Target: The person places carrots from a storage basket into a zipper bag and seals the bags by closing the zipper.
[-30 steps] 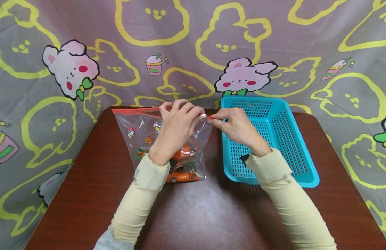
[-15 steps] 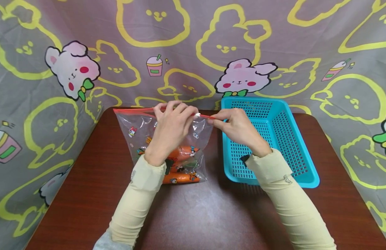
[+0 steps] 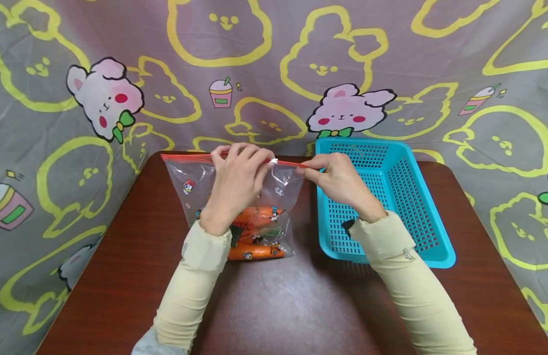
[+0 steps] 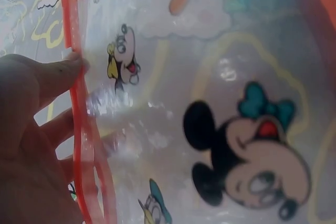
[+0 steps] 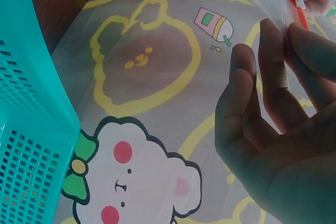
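Note:
A clear zip bag (image 3: 282,190) with cartoon prints and a red zip strip (image 3: 185,158) stands on the table. Inside lie orange carrots (image 3: 260,251) and something green, partly covered by my left arm. My left hand (image 3: 236,182) pinches the strip at the white slider (image 3: 274,161); in the left wrist view its thumb presses the red edge, which splits into two lines lower down. My right hand (image 3: 338,182) pinches the bag's top right corner between thumb and forefinger, its other fingers (image 5: 236,90) loosely curled in the right wrist view.
A blue perforated basket (image 3: 442,256) stands right of the bag, under my right forearm. The brown table (image 3: 296,305) reaches back to a grey curtain (image 3: 265,74) with yellow cartoon outlines, which also hangs along both sides.
My left hand has slid left along the strip with the slider, so the red strip between the two hands is longer. My right hand has stayed at the corner.

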Demonstrator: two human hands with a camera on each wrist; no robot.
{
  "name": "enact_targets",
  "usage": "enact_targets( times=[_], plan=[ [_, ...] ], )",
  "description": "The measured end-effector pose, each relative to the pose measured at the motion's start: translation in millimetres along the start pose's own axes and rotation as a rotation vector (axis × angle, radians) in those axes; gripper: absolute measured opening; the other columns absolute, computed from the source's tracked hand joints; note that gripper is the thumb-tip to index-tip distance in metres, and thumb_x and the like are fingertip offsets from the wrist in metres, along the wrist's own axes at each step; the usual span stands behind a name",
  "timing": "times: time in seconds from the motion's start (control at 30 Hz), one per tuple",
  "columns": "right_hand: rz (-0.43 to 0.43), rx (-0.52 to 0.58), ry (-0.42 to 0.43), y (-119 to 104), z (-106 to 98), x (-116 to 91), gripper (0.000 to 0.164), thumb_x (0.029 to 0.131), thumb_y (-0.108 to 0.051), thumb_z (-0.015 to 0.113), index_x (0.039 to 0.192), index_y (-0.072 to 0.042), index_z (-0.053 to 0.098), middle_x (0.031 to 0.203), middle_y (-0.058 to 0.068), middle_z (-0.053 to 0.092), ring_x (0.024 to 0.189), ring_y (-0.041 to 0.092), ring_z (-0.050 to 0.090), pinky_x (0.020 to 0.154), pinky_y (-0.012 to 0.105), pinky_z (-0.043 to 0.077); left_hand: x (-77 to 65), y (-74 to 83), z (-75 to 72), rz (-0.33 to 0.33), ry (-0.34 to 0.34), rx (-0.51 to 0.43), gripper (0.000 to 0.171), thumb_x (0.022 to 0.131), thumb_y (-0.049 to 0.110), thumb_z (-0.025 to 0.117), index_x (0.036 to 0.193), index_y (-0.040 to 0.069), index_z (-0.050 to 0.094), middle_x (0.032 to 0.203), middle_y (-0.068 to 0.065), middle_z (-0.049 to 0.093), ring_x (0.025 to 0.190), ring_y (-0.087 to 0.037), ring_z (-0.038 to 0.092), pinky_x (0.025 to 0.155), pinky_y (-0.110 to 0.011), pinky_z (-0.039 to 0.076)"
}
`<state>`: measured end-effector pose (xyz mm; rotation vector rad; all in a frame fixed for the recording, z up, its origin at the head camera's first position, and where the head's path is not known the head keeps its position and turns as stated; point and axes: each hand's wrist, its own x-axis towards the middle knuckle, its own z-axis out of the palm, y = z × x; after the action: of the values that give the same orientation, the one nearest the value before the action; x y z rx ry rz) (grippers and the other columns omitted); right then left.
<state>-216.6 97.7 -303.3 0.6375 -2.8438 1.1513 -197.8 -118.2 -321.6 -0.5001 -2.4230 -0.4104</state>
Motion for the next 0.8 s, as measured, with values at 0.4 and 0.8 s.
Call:
enact_targets(
  times=[0.4,0.8],
  plan=[
    [0.017,-0.005,0.002,3,-2,0,0.023,0.092,-0.028,0.066,0.109,-0.016,0.075,0.093,0.003,0.071,0.071,0.022,0.050,0.049,0.033,0.039,-2.3,-6.5,-2.7,-0.018,0.013,-0.006,0.017,0.098,0.032,0.054,0.100,0.022,0.067,0.099,0.001,0.069,0.102,-0.024,0.053,0.099,-0.057,0.023],
    [0.020,-0.013,-0.008,9,-4,-2,0.024,0.093,-0.027,0.065,0.111,-0.015,0.074,0.102,0.004,0.072,0.062,0.024,0.047,0.048,0.033,0.035,-6.2,-14.4,-5.4,-0.060,0.004,-0.004,0.020,0.099,0.034,0.052,0.101,0.020,0.067,0.099,0.000,0.069,0.103,-0.025,0.054,0.099,-0.057,0.023]
  ],
)
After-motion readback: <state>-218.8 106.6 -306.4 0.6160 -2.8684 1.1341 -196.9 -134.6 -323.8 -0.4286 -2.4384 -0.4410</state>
